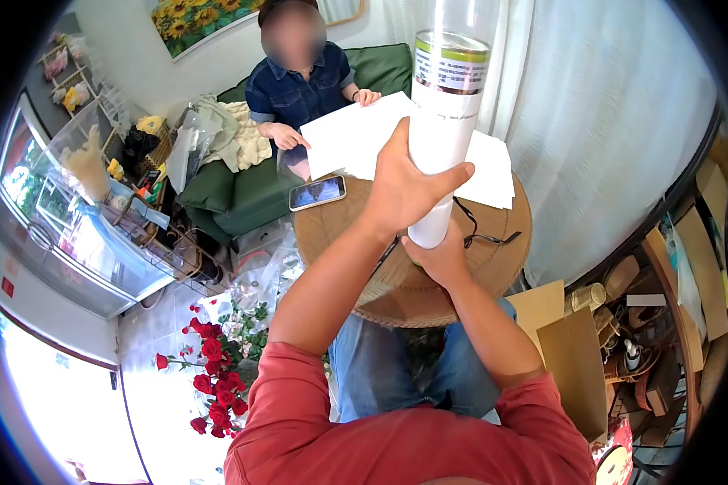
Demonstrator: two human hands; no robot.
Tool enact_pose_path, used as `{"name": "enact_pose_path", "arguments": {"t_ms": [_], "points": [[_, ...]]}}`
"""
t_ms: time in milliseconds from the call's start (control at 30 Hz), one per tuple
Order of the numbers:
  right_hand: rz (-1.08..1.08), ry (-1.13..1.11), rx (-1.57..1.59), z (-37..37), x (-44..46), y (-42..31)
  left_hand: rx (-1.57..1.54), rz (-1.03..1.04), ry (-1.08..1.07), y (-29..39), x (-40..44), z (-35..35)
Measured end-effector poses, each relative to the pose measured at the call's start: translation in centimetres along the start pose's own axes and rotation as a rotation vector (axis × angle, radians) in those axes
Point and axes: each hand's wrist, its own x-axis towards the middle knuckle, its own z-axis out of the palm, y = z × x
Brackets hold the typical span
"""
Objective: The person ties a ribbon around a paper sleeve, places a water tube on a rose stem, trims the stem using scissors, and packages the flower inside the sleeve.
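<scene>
A person's red shirt (412,444) is filling the foreground; a round table (493,271) is lying beneath the left hand (412,182) and right hand (438,257). They are clamping a white tube (445,133), the left around its middle, the right at its base. Steadying seems the step; the next likely calls for both grips. Above them, its clear top is apparently enclosing a green-banded label (451,73).

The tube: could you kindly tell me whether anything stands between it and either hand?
Nothing visible does: the left hand lies spread against the tube, and the right hand is at its lower end.
</scene>
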Motion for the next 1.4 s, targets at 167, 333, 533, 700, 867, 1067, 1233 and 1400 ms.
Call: {"name": "enact_pose_path", "arguments": {"t_ms": [167,333,533,700,867,1067,1233,1400], "points": [[0.002,0.032,-0.059,0.0,0.1,-1.1,0.038,0.013,0.04,0.5,0.5,-0.2],[-0.065,0.025,-0.074,-0.2,0.6,-3.0,0.035,0.085,0.051,0.4,1.3,-0.7],[-0.027,-0.147,0.018,-0.9,0.4,-2.2,0.085,0.07,0.109,0.5,1.5,-0.9],[-0.015,-0.241,-0.113,-1.9,-0.2,0.7,-0.008,0.09,0.138,0.9,2.3,-1.5],[0.026,-0.299,-0.112,-2.6,-0.2,-0.6,0.019,0.129,0.148,2.1,2.9,-2.0],[0.095,-0.316,-0.114,-2.8,-0.5,-1.3,-0.055,0.155,0.191,2.7,3.9,-2.2],[0.114,-0.348,-0.138,-2.7,-0.5,-1.1,0.075,0.136,0.182,4.9,3.8,-2.2],[0.141,-0.344,-0.199,-2.5,-0.8,-0.8,0.001,0.138,0.205,4.1,3.6,-1.6]]}}
